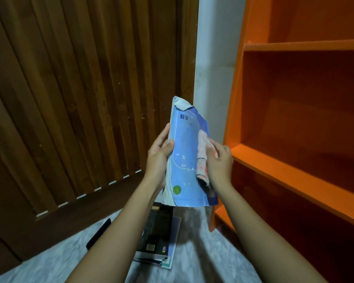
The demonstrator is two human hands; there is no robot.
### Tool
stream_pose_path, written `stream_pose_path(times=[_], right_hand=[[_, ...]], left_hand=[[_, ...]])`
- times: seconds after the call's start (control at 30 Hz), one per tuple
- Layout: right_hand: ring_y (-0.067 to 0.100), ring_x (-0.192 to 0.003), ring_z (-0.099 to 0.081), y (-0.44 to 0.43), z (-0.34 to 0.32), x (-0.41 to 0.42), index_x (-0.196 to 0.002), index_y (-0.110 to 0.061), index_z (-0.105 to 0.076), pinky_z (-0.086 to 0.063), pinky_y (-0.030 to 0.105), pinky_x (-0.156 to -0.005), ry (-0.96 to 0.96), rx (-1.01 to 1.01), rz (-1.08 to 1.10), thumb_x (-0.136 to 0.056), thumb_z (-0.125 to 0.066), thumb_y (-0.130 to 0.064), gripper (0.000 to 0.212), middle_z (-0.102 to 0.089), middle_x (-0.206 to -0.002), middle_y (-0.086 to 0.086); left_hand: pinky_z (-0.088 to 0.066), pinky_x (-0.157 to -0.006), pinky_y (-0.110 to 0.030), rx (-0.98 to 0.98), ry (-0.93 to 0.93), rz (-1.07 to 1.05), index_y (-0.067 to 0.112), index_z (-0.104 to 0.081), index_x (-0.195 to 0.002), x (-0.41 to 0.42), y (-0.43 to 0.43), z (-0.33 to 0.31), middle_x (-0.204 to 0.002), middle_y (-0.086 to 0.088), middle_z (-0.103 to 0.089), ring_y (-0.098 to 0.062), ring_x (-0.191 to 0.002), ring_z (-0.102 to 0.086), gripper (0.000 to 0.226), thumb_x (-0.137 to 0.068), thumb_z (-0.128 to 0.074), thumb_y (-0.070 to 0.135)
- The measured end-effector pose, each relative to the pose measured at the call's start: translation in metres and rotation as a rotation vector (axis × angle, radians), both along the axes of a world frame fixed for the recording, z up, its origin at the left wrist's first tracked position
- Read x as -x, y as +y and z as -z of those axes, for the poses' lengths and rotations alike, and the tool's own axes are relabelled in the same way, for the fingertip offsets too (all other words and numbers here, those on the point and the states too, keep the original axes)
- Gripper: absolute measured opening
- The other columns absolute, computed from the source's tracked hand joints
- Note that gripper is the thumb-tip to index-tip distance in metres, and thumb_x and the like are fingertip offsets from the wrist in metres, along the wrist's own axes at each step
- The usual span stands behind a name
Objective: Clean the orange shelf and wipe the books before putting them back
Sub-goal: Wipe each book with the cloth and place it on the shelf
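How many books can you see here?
At least 3. One blue book is held up by the left hand while the right hand wipes it with a cloth. At least two more lie stacked on the floor; others may be hidden underneath.

A single wide-angle view from the person's head looks forward and down, close over both bare forearms. It faces a dark slatted wooden door (80, 103) on the left and an orange painted shelf unit (307, 127) on the right; the pale floor (49, 260) below appears blurred.
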State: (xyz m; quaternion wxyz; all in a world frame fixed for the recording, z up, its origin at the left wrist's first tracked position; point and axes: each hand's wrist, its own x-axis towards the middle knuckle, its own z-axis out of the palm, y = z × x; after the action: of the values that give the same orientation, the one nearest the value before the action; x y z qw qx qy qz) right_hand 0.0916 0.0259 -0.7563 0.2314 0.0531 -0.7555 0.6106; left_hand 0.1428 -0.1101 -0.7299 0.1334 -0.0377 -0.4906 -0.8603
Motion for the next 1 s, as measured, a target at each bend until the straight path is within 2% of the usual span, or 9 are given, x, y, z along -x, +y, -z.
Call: stream_pose_path(times=[0.1,0.17,0.27,0.33,0.43,0.6,0.83,0.93,1.0], right_hand=[[0.002,-0.086,-0.050,-0.019,-0.012,-0.023,-0.117,-0.018,-0.065,-0.040,0.007,-0.071,0.234,-0.113,-0.120,-0.095,-0.053,-0.019,0.025,-0.049,-0.103,-0.001],[0.004,-0.084,-0.049,-0.016,0.001,-0.022,-0.115,-0.021,-0.066,-0.040,0.012,-0.066,0.305,-0.218,-0.070,-0.094,-0.055,-0.020,0.024,-0.048,-0.103,-0.003],[0.017,-0.087,-0.052,0.008,0.016,-0.009,-0.115,-0.018,-0.066,-0.030,0.016,-0.063,-0.020,-0.022,0.114,-0.093,-0.052,-0.012,0.027,-0.046,-0.102,0.001],[0.020,-0.087,-0.052,0.012,0.021,-0.007,-0.114,-0.019,-0.067,-0.032,0.019,-0.066,-0.111,0.005,0.152,-0.093,-0.051,-0.013,0.027,-0.045,-0.101,0.002],[0.014,-0.080,-0.050,-0.008,0.016,-0.029,-0.111,-0.027,-0.068,-0.044,0.024,-0.067,0.102,-0.105,0.062,-0.093,-0.055,-0.018,0.024,-0.044,-0.100,-0.001],[0.018,-0.069,-0.055,-0.016,0.032,-0.053,-0.114,-0.030,-0.065,-0.048,0.033,-0.054,0.434,-0.417,-0.193,-0.091,-0.054,-0.024,0.026,-0.045,-0.107,-0.002],[0.020,-0.085,-0.054,-0.010,0.038,-0.032,-0.115,-0.021,-0.067,-0.048,0.035,-0.071,0.114,-0.189,0.008,-0.094,-0.053,-0.016,0.026,-0.048,-0.100,0.005],[0.015,-0.079,-0.054,-0.023,0.032,-0.052,-0.110,-0.019,-0.069,-0.042,0.022,-0.063,0.320,-0.248,-0.118,-0.092,-0.051,-0.019,0.026,-0.048,-0.102,0.002],[0.015,-0.071,-0.055,-0.026,0.039,-0.059,-0.107,-0.021,-0.069,-0.043,0.023,-0.055,0.452,-0.402,-0.168,-0.090,-0.050,-0.023,0.026,-0.050,-0.101,0.003]], left_hand=[[-0.050,-0.092,-0.048,-0.018,-0.017,-0.008,0.032,-0.054,-0.128,0.002,0.005,0.000,-0.123,-0.004,-0.065,-0.028,-0.108,-0.063,0.042,-0.096,-0.047,0.006],[-0.050,-0.093,-0.049,-0.055,-0.011,0.001,0.032,-0.053,-0.129,0.002,0.002,0.000,-0.126,-0.006,-0.062,-0.028,-0.109,-0.064,0.042,-0.096,-0.047,0.006],[-0.051,-0.092,-0.049,-0.074,-0.002,0.013,0.035,-0.054,-0.126,0.000,-0.003,0.000,-0.128,-0.003,-0.061,-0.025,-0.107,-0.065,0.042,-0.096,-0.047,0.006],[-0.051,-0.091,-0.048,-0.063,-0.003,0.017,0.036,-0.056,-0.122,0.000,0.001,0.000,-0.126,-0.001,-0.063,-0.025,-0.107,-0.065,0.042,-0.096,-0.047,0.005],[-0.053,-0.089,-0.046,-0.084,-0.024,-0.014,0.035,-0.058,-0.118,0.004,0.009,0.001,-0.127,-0.006,-0.061,-0.025,-0.103,-0.066,0.040,-0.095,-0.047,0.004],[-0.056,-0.080,-0.045,-0.102,-0.058,-0.076,0.039,-0.058,-0.115,0.008,-0.001,0.003,-0.123,-0.007,-0.063,-0.025,-0.099,-0.068,0.037,-0.097,-0.045,0.009],[-0.056,-0.073,-0.035,-0.152,-0.042,-0.154,0.030,-0.053,-0.129,0.006,-0.002,0.001,-0.126,-0.007,-0.062,-0.021,-0.100,-0.067,0.043,-0.096,-0.044,0.003],[-0.056,-0.079,-0.040,-0.162,-0.044,-0.168,0.033,-0.055,-0.124,0.008,-0.001,-0.001,-0.125,-0.009,-0.062,-0.025,-0.103,-0.066,0.041,-0.096,-0.045,0.004],[-0.056,-0.080,-0.041,-0.171,-0.046,-0.183,0.034,-0.057,-0.121,0.008,-0.004,-0.002,-0.124,-0.010,-0.063,-0.026,-0.102,-0.066,0.041,-0.095,-0.046,0.004]])
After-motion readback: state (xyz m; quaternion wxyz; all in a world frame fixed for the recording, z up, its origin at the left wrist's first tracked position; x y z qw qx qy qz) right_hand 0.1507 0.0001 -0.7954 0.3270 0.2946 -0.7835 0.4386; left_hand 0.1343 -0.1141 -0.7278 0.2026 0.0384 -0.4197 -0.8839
